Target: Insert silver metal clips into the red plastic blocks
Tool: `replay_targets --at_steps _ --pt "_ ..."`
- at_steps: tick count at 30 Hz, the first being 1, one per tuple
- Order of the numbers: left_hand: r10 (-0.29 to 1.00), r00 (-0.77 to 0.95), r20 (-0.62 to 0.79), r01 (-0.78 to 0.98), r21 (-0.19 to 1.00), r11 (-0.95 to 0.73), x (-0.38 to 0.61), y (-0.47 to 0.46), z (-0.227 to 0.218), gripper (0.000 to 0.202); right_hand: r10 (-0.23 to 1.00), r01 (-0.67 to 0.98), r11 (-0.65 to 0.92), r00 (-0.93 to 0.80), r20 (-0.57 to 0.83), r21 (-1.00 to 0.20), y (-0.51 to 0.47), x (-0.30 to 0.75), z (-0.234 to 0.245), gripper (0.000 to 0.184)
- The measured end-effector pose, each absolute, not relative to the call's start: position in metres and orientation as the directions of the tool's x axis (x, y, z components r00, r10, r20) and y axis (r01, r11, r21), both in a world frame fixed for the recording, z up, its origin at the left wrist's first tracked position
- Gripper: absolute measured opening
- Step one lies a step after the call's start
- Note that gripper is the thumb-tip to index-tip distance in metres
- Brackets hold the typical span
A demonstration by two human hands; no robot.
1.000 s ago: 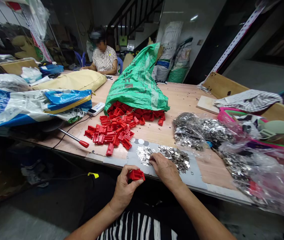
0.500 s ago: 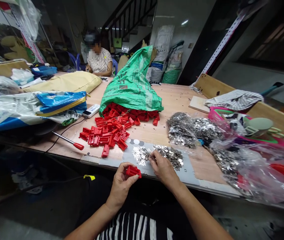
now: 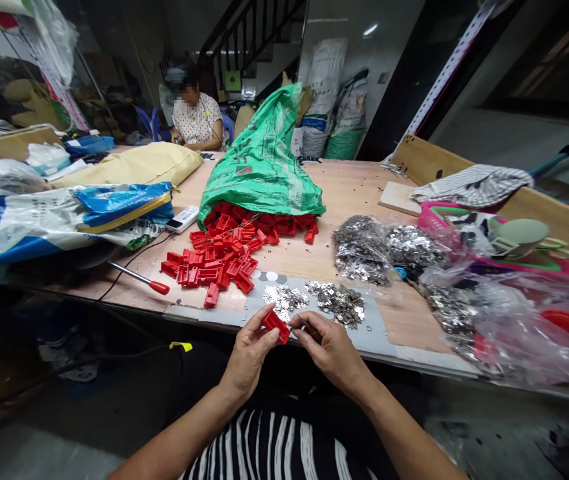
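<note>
1. Both hands have lifted off the grey mat (image 3: pixel 381 340) and come together just above it.
2. Left hand (image 3: pixel 249 353) has its grip clamped on a red plastic clip (image 3: pixel 277 327).
3. Right hand (image 3: pixel 331 351) brings its fingertips together at the clip's end; anything held there is too small to tell.
4. Many red clips (image 3: pixel 209 267) lie heaped on the table (image 3: pixel 354 193), spilling from a green sack (image 3: pixel 259 160).
5. Loose silver metal bits (image 3: pixel 337 303) lie in two piles on the mat, and full plastic bags of them (image 3: pixel 364 250) sit beside it.
</note>
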State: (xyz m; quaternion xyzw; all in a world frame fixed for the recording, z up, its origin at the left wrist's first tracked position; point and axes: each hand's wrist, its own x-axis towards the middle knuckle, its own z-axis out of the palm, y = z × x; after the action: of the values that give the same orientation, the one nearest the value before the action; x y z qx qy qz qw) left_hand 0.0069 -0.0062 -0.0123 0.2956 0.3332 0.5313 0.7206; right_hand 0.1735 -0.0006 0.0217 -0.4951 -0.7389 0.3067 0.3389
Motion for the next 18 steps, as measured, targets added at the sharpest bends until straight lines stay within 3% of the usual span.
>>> replay_targets --at_steps 4,8,18 --pt "0.942 0.264 -0.208 -0.594 0.735 0.329 0.009 -0.008 -0.011 0.052 0.916 0.488 0.394 -0.28 0.288 -0.779 -0.009 0.169 0.016 0.013" --pt "0.926 0.289 -0.241 -0.592 0.715 0.371 0.006 -0.008 -0.012 0.051 0.917 0.448 0.383 -0.288 0.275 -0.808 -0.018 0.17 0.01 0.013" --pt "0.855 0.393 -0.338 -0.391 0.78 0.488 0.001 -0.019 -0.024 0.06 0.977 0.204 0.051 -0.213 0.006 -0.978 -0.036 0.179 -0.002 0.008"
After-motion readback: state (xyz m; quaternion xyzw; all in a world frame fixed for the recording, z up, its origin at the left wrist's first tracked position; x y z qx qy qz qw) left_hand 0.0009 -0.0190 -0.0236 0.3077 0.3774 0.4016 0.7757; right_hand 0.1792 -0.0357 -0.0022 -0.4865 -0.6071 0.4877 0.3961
